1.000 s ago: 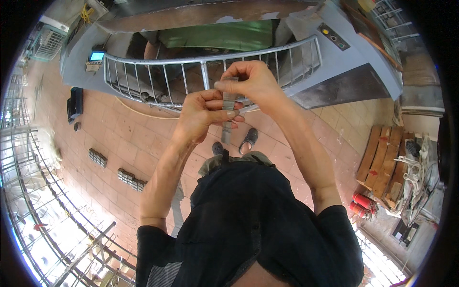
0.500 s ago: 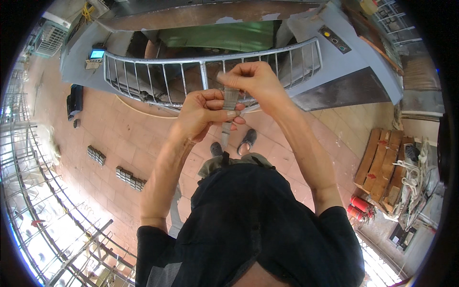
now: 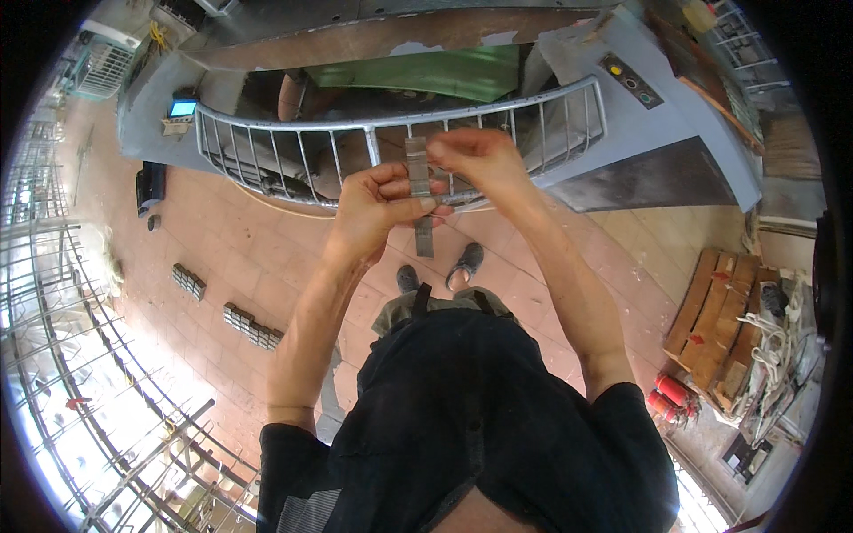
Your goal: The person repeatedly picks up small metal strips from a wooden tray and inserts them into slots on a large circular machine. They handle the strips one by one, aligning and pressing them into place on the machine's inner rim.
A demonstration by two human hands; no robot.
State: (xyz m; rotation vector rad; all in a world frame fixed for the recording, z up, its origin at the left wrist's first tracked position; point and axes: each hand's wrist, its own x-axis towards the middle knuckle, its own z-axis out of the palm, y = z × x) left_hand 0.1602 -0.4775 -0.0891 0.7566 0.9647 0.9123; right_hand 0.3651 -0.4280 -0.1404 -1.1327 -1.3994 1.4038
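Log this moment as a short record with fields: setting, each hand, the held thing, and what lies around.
setting: workshop with a tiled floor, seen from above the person
left hand: left hand grips the middle of a flat grey metal strip
right hand: right hand pinches the strip's upper part
held thing: strip held upright in front of the chest, its lower end hanging below the hands
behind: curved metal railing section and a grey machine
floor: small metal blocks at left, wooden pallet at right

Grey flat metal strip (image 3: 419,191), upright, pinched at chest height.
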